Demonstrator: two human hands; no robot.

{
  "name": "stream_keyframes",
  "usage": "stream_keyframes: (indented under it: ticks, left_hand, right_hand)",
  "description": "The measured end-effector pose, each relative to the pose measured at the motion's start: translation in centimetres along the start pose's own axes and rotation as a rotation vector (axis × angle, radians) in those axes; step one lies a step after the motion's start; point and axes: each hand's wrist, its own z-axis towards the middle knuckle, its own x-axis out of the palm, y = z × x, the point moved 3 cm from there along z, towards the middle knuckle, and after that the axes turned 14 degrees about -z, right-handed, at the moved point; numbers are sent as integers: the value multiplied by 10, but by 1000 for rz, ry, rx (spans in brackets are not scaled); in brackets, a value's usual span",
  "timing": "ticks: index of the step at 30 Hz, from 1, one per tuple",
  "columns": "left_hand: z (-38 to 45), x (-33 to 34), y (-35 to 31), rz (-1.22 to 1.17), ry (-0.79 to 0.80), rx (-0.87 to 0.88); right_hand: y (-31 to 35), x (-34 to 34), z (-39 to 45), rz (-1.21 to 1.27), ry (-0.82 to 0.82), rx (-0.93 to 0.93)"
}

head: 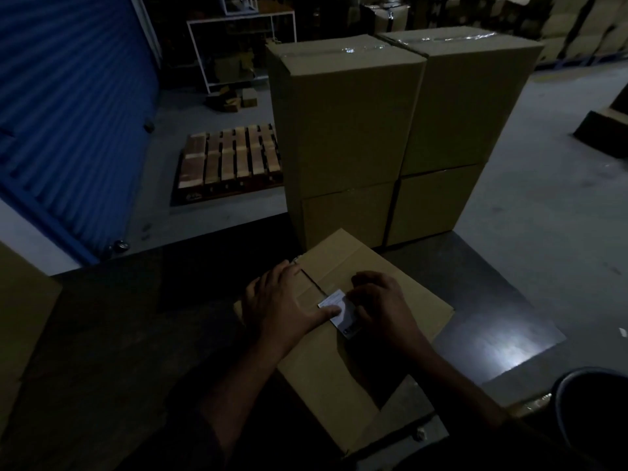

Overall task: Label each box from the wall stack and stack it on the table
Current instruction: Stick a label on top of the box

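Note:
A brown cardboard box (343, 375) lies on the dark table (136, 317) right in front of me. A small white label (336, 309) sits on its top, next to the taped seam. My left hand (285, 300) lies flat on the box with the thumb pressing the label's left edge. My right hand (380, 307) rests over the label's right side with curled fingers pressing it down. Behind the box, several stacked cardboard boxes (353, 124) stand two high at the table's far edge.
A wooden pallet (227, 161) lies on the floor to the left, beside a blue shutter door (68, 113). A white metal rack (238, 49) stands at the back. Part of another carton (20, 317) shows at the left edge, and a dark round bin (594, 413) at the lower right.

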Motion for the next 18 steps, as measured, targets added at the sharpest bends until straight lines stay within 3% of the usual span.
stream_keyframes:
  ticks: [18]
  left_hand:
    - [0, -3, -3, -6, 33, -52]
  right_hand:
    - [0, -6, -17, -23, -19, 61]
